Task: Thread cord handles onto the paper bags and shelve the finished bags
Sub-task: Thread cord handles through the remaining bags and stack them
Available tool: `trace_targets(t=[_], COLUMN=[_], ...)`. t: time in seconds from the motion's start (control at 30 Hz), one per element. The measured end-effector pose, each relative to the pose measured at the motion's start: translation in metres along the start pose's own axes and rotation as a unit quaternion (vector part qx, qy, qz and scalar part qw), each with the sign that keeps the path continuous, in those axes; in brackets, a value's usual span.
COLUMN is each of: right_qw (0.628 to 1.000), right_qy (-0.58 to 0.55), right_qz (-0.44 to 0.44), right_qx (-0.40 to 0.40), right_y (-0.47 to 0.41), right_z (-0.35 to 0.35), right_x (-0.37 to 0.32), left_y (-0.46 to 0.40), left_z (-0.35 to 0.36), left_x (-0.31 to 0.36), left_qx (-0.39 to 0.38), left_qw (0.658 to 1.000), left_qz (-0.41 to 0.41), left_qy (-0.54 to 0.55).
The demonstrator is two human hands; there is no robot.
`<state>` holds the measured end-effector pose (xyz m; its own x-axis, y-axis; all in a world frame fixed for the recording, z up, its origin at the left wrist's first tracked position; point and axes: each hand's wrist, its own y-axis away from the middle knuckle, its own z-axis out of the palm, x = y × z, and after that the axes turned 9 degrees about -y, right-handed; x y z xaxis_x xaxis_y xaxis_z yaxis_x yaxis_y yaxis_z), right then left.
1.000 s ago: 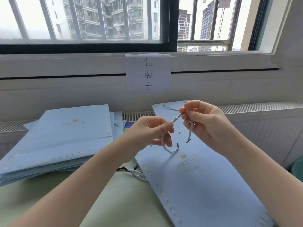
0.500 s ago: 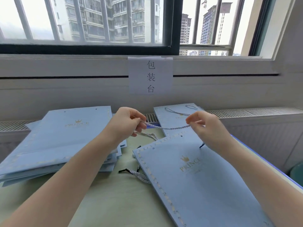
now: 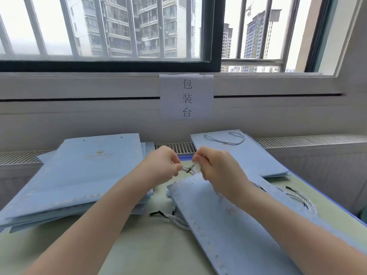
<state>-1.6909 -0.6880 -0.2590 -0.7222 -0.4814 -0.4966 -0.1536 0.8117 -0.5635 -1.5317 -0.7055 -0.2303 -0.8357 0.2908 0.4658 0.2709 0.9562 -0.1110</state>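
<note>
Window [image 3: 119, 28] fills the top, barred, tower blocks beyond; white sill band below it. Table [image 3: 151, 247], pale green, spans the lower half. At 9 o'clock of the hands, a stack of flat blue paper bags [image 3: 79, 175], top one with a gold crown mark and two punched holes along its far edge. At 5 o'clock, one flat blue bag [image 3: 228, 225] lies slanted toward the viewer, its holed top edge just under the hands; both forearms cross above it and the table. At 2 o'clock, a bag with a handle [image 3: 238, 155] already looped across its top lies on a small pile by the grille. Paper sign [image 3: 186, 97] with three printed characters hangs at 12 o'clock on the sill band. Loose cords [image 3: 297, 197] with black tips lie at 3 o'clock on the table; another bundle of cords [image 3: 176, 219] pokes out from under the slanted bag's left edge at 6 o'clock. Left hand [image 3: 164, 165] and right hand [image 3: 214, 167] sit close together, fingers curled, each pinching one end of a short twisted cord [image 3: 188, 169] between them, just above the slanted bag's top edge. Whether it passes through a hole, cannot tell.
</note>
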Motion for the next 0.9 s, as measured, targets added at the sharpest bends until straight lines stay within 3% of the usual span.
trace_targets(t=[0.13,0.37,0.6,0.73,0.9], right_qw=[0.999,0.997,0.998,0.998,0.999], right_qy=[0.014,-0.069,0.001,0.0,-0.029], right_qz=[0.035,0.028,0.0,-0.01,-0.025], right_qx=[0.001,-0.016,-0.069,-0.066,0.005], right_y=[0.009,0.013,0.016,0.016,0.016], right_z=[0.007,0.01,0.015,0.015,0.013], right_x=[0.023,0.023,0.021,0.021,0.02], left_y=[-0.001,-0.001,-0.002,-0.003,-0.001], left_z=[0.012,0.021,0.022,0.022,0.016], left_x=[-0.004,0.0,-0.002,-0.002,-0.004], left_qx=[-0.055,-0.038,-0.069,-0.081,-0.09], left_qw=[0.994,0.995,0.996,0.997,0.982], left_qz=[0.0,0.044,0.029,0.012,-0.025], left_qy=[-0.094,-0.079,-0.05,0.015,0.163])
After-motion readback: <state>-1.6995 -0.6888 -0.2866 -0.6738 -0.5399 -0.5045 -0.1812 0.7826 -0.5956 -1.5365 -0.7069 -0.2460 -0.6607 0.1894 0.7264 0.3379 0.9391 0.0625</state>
